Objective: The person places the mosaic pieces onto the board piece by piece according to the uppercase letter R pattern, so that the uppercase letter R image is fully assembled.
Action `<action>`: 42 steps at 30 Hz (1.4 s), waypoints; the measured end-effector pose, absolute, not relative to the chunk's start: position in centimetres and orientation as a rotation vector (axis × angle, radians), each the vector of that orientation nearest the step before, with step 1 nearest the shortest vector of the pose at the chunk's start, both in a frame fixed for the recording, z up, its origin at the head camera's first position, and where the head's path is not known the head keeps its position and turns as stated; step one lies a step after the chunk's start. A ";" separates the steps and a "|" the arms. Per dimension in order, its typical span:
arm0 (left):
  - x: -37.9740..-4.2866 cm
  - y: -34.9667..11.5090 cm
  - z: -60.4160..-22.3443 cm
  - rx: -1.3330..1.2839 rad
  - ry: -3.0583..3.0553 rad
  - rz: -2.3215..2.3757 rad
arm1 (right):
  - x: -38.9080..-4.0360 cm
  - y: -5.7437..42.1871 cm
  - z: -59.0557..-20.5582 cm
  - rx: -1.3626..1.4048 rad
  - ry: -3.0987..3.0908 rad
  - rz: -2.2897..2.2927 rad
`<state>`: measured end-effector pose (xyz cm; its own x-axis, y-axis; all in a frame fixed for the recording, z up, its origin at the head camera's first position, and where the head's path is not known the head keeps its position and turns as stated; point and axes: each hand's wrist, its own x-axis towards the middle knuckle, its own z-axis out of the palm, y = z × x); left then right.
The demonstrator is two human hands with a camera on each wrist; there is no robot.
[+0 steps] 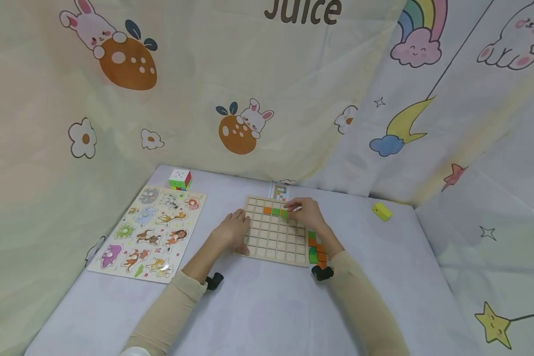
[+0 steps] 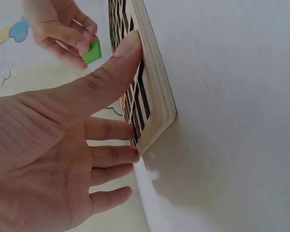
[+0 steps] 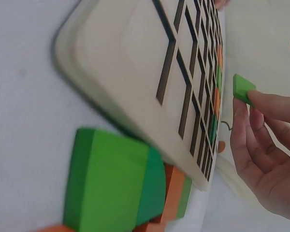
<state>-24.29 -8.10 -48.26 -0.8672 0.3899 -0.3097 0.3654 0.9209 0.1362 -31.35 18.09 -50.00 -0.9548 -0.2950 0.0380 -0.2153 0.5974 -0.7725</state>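
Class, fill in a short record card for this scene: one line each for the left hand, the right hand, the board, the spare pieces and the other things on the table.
Left hand: open, fingers resting on the near left edge of the wooden grid board.
Right hand: pinches a green tile over the board's far rows.
Board: an orange tile and a green one already set.
Spare pieces: green and orange blocks right of the board.
Others: animal puzzle, colour cube, yellow block.

Left hand [image 1: 233, 231] lies flat, fingers straight; right hand [image 1: 306, 213] pinches with curled fingertips
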 end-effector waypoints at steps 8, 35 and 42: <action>-24.5 -7.9 -48.5 0.555 2.739 0.090 | -31.8 16.4 -50.5 -0.477 2.720 -1.273; -24.5 -7.7 -48.5 0.566 2.728 0.045 | -31.6 12.6 -51.0 -0.466 2.709 -1.174; -24.5 -7.8 -47.9 0.553 2.720 0.036 | -31.6 12.4 -51.1 -0.484 2.730 -1.175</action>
